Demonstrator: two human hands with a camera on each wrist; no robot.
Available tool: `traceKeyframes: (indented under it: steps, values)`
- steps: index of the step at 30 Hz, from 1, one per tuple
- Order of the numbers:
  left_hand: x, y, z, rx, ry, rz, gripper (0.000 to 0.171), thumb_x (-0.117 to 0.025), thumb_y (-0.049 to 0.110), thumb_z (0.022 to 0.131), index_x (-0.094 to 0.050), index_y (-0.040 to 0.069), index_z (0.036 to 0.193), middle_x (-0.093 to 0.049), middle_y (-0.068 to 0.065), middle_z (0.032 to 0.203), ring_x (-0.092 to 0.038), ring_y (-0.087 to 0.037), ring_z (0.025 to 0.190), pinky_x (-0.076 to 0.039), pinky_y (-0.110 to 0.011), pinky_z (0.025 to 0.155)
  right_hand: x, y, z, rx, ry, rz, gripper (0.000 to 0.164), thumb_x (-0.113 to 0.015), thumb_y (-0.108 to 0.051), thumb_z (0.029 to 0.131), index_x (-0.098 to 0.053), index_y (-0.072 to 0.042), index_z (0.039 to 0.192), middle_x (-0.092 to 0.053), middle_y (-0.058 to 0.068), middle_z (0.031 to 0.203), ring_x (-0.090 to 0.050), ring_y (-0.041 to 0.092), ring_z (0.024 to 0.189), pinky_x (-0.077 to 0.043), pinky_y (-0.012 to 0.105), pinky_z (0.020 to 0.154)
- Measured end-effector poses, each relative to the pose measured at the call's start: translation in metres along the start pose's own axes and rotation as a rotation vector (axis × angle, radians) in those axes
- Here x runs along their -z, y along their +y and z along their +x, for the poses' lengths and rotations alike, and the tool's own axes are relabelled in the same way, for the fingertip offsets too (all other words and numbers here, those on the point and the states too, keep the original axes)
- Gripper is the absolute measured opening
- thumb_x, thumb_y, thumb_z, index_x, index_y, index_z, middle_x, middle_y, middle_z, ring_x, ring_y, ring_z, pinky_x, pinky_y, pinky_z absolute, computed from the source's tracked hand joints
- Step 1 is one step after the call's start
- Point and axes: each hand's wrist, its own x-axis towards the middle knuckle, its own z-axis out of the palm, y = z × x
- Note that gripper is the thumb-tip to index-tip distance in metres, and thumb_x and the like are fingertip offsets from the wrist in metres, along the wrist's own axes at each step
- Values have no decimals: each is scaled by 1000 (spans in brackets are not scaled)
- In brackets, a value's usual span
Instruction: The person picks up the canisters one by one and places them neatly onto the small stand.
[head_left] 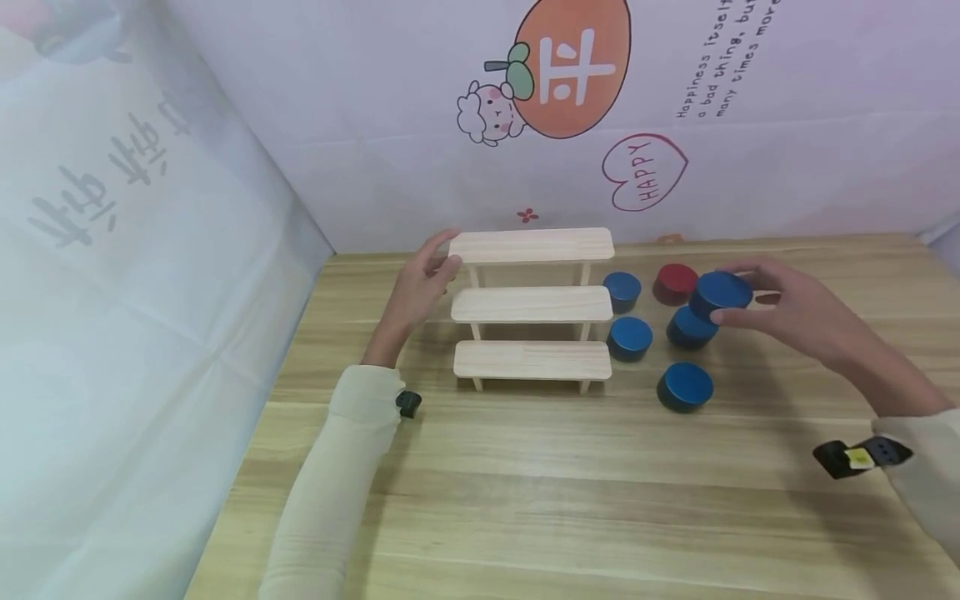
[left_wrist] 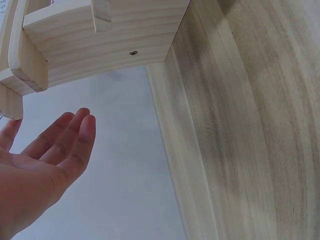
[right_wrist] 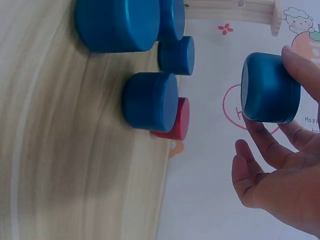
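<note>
A three-step wooden display rack [head_left: 532,305] of pale boards stands at the back of the table. My left hand [head_left: 424,287] holds the left end of its top board between thumb and index finger; the other fingers [left_wrist: 75,135] extend free below the board in the left wrist view. With thumb and fingertips my right hand [head_left: 795,304] grips a blue round tin [right_wrist: 270,89], raised off the table. Directly below it in the head view is another blue tin [head_left: 692,330], partly covered. A red tin [head_left: 676,283] stands just behind.
More blue tins stand near the rack's right side: one at the back [head_left: 622,292], one in front of it [head_left: 630,337], and one nearer me [head_left: 685,387]. A printed white cloth [head_left: 405,167] hangs behind the wooden table [head_left: 525,500] and along its left.
</note>
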Motion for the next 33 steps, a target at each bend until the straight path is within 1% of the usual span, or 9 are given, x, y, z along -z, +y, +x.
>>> traceKeyframes:
  steps: [3, 9, 14, 17, 23, 29, 33]
  values:
    - [0, -1, 0, -3, 0, 6, 49, -53, 41, 104, -43, 33, 152, -51, -10, 146, -57, -30, 122, -51, -49, 92, 0, -4, 3, -3, -11, -6, 77, -71, -42, 93, -35, -6, 151, -36, 29, 148, -34, 55, 131, -32, 74, 97]
    - [0, -2, 0, -7, 7, 9, 49, -53, 43, 104, -44, 34, 151, -50, -8, 147, -57, -29, 122, -50, -51, 92, 1, -14, 9, -1, -27, -27, 79, -71, -45, 92, -34, -8, 152, -35, 30, 149, -34, 56, 131, -33, 74, 95]
    - [1, -1, 0, -16, 2, 53, 51, -52, 47, 103, -43, 35, 151, -43, -2, 153, -53, -24, 129, -44, -53, 101, 5, -23, 13, 5, -38, -68, 79, -70, -46, 93, -34, -9, 152, -35, 31, 149, -34, 58, 129, -36, 76, 91]
    - [2, 0, 1, -21, -3, 94, 52, -51, 49, 103, -42, 35, 151, -40, 0, 155, -50, -23, 131, -40, -54, 105, 8, -30, 17, 12, -33, -80, 79, -70, -47, 92, -34, -9, 152, -36, 32, 148, -35, 59, 128, -36, 76, 89]
    - [3, 0, 0, -11, -6, 104, 52, -50, 51, 102, -42, 36, 151, -44, -3, 153, -50, -22, 131, -39, -56, 104, 9, -46, 24, 52, -22, -55, 75, -72, -43, 92, -38, -9, 149, -37, 30, 148, -36, 57, 128, -37, 74, 90]
    - [3, 0, 1, -16, -7, 89, 52, -50, 51, 102, -43, 34, 151, -49, -6, 148, -51, -23, 130, -40, -56, 104, 8, -63, 28, 48, -43, -44, 75, -70, -45, 93, -37, -11, 150, -37, 28, 148, -37, 56, 127, -37, 75, 90]
    - [2, 0, 0, -6, 1, 90, 52, -50, 51, 102, -42, 35, 151, -53, -7, 145, -52, -23, 129, -40, -56, 103, 7, -72, 34, 57, -59, -54, 76, -70, -45, 93, -36, -10, 152, -38, 29, 148, -35, 56, 128, -35, 76, 91]
